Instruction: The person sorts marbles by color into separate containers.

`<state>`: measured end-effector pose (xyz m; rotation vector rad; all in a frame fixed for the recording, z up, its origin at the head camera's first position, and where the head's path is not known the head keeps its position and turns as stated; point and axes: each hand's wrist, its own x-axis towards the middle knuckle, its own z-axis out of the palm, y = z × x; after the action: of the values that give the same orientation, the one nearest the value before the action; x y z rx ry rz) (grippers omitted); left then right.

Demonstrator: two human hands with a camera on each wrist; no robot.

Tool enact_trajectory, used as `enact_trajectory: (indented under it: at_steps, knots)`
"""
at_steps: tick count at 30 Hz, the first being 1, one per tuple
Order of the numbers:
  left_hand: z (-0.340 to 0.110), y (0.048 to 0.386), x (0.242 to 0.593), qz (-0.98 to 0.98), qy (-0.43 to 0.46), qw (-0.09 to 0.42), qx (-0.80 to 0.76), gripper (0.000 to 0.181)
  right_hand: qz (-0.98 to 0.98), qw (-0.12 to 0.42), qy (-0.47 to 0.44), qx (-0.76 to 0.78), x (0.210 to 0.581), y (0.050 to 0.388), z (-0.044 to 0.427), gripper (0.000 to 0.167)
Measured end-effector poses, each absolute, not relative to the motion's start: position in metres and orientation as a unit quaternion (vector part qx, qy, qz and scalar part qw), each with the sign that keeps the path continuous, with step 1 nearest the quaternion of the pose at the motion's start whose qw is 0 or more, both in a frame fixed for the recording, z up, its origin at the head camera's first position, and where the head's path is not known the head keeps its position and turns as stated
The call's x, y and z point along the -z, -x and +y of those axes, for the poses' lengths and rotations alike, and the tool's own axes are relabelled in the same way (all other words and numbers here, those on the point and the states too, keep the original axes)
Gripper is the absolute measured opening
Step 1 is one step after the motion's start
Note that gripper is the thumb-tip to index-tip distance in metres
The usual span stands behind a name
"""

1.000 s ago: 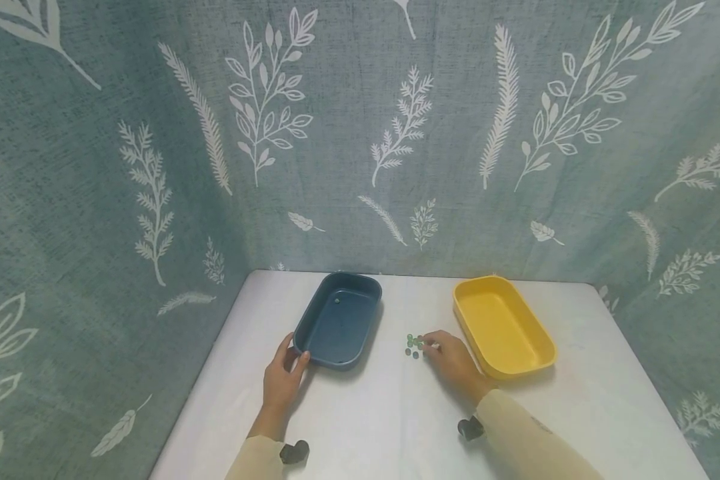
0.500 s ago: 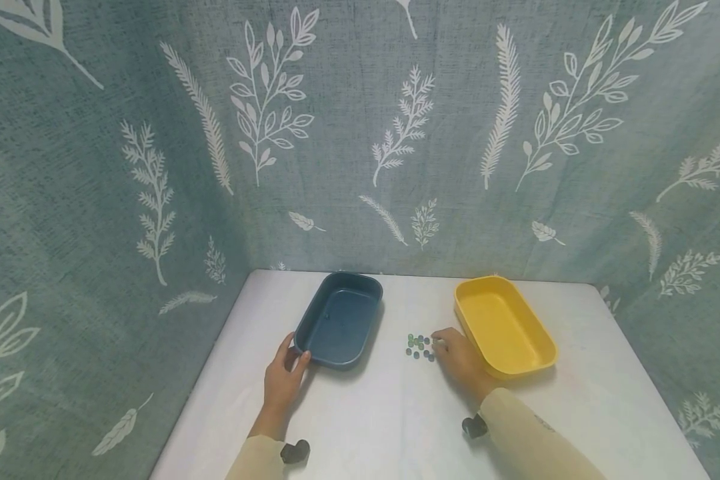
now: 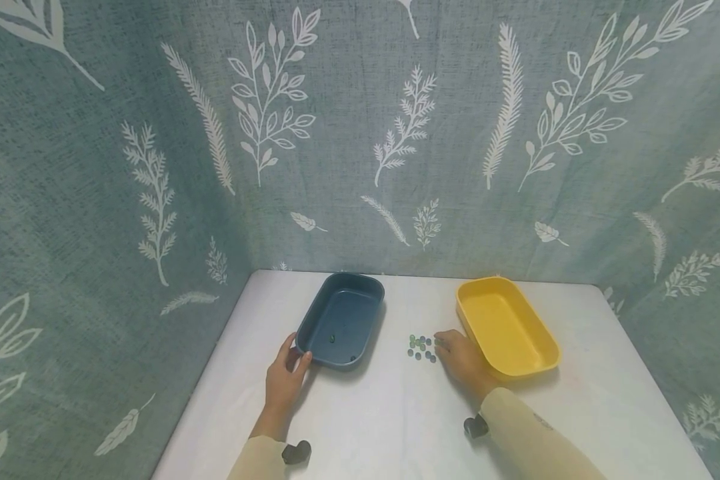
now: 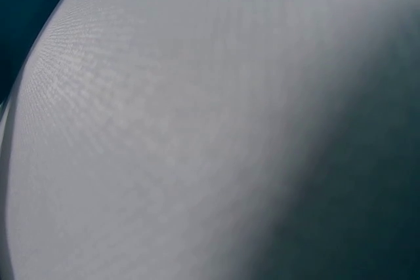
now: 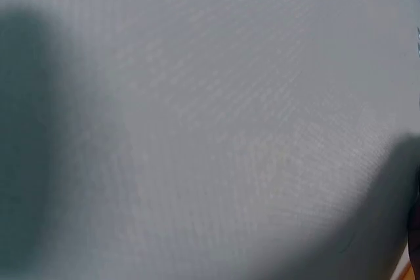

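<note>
A dark blue tray [image 3: 343, 323] lies on the left part of the white table. My left hand [image 3: 284, 383] grips its near-left corner, thumb at the rim and fingers round the side. Inside it are a small green marble-like piece [image 3: 333, 339] and a dark one [image 3: 353, 359]. Right of the tray, several small round green and bluish-grey pieces [image 3: 420, 343], like glass marbles, are grouped on the cloth. My right hand [image 3: 461, 361] rests at the group's right side, fingertips bent down by the nearest pieces. Whether it pinches one is too small to tell.
A yellow tray [image 3: 507, 323] stands just right of my right hand, close to its wrist. White cloth [image 3: 360, 427] covers the table. Patterned grey-green fabric [image 3: 348, 133] walls the back and sides. The wrist views show mostly cloth and shadow.
My right hand has shifted slightly right, uncovering more of the small round pieces. Within the blue tray, a small piece has moved toward the near side. My left hand keeps its place.
</note>
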<state>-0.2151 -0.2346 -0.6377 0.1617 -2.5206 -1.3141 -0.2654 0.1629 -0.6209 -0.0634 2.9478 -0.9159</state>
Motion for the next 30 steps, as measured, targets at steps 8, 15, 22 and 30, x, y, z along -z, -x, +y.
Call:
enact_trajectory:
  at_steps: [8, 15, 22, 30]
  knots:
    - [-0.2358, 0.216, 0.6406, -0.874, -0.046, 0.161, 0.457, 0.066, 0.96, 0.02, 0.03, 0.277, 0.6209, 0.2645, 0.1621, 0.039]
    - [-0.2359, 0.2147, 0.6396, -0.869, -0.049, 0.16, 0.466, 0.064, 0.961, 0.018, 0.034, 0.275, 0.6235, 0.2663, 0.1616, 0.038]
    - [-0.2358, 0.2151, 0.6386, -0.871, -0.053, 0.152, 0.464, 0.064, 0.958, 0.031, 0.028, 0.284, 0.62, 0.2674, 0.1604, 0.037]
    - [-0.2361, 0.2137, 0.637, -0.868, -0.049, 0.153, 0.47, 0.067, 0.964, 0.025, 0.027, 0.262, 0.6172, 0.2661, 0.159, 0.036]
